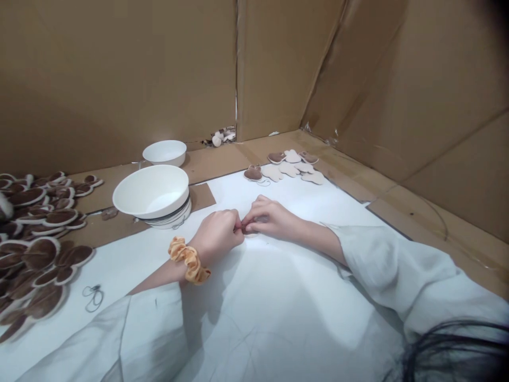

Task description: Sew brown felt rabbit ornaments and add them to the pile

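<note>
Both hands meet near the middle of the white work surface. My left hand, with an orange scrunchie at its wrist, is closed with its fingertips on a small brown piece. My right hand pinches the same brown piece from the other side. Most of the piece is hidden by the fingers. Beyond the hands, brown and cream fabric shapes lie in a loose group near the far edge of the white surface.
A large white bowl stands on the left, with a smaller white bowl behind it. Many brown plush pieces are heaped at the far left. Dark thread lies nearby. Cardboard walls rise behind and at right.
</note>
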The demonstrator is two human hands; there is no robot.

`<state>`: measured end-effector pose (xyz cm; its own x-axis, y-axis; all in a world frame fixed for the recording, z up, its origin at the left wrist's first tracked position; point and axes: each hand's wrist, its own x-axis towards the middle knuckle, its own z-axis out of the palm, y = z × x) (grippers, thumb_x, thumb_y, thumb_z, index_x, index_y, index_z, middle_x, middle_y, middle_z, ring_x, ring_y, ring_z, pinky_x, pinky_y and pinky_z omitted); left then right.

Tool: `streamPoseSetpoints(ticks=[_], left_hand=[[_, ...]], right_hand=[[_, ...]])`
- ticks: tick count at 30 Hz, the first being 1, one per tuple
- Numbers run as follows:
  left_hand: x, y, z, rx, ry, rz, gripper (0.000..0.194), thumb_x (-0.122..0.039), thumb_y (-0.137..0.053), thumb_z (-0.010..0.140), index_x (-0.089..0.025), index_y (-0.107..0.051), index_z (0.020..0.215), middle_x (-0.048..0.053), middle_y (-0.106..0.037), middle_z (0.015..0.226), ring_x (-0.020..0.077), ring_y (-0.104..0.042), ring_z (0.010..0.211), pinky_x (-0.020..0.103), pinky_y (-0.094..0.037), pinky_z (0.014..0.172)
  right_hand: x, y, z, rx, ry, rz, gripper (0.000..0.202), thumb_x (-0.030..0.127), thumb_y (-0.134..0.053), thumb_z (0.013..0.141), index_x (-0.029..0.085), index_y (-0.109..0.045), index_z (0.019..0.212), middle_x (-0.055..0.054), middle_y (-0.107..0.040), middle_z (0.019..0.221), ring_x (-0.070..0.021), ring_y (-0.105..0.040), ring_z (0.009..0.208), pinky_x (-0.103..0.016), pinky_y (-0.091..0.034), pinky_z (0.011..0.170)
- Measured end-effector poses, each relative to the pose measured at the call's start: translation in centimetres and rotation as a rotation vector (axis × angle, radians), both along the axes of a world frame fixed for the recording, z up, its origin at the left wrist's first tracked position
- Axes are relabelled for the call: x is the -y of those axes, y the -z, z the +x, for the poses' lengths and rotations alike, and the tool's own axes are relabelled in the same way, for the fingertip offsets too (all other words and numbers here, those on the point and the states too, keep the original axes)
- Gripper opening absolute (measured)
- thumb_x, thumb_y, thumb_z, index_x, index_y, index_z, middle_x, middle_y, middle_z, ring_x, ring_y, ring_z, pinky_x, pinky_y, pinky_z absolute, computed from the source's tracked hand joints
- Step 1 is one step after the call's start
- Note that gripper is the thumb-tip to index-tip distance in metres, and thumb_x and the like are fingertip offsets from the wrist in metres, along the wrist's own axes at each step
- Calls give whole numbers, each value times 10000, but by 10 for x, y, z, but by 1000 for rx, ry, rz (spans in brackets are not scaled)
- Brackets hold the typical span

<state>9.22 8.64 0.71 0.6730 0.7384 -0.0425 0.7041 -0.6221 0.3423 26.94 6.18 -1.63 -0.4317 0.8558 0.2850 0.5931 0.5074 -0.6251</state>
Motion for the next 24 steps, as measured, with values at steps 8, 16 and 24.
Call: streamPoseSetpoints(ticks=[8,16,24], left_hand=[[0,-1,0,-9,6,0,91,-208,-459,687,-185,-548,684,38,-630,686,188,-585,665,254,-364,553],[-1,-5,3,-43,-3,-29,99,-226,-471,688,-186,-562,686,36,-647,720,189,-593,681,254,-379,565],[12,-11,10,-202,-52,176,176,-159,-422,711,-135,-594,743,93,-643,718,256,-611,715,319,-388,612]], right_hand=[[6,-12,-5,-103,131,25,81,219,-608,778,199,-682,805,-26,-652,816,-167,-494,849,-318,-400,804],[8,-8,-12,122,35,58,90,231,-634,763,174,-691,803,-47,-621,826,-182,-434,866,-295,-406,800],[9,-15,-18,294,44,60,97,190,-593,791,158,-685,794,-45,-639,730,-189,-429,811,-295,-384,740]])
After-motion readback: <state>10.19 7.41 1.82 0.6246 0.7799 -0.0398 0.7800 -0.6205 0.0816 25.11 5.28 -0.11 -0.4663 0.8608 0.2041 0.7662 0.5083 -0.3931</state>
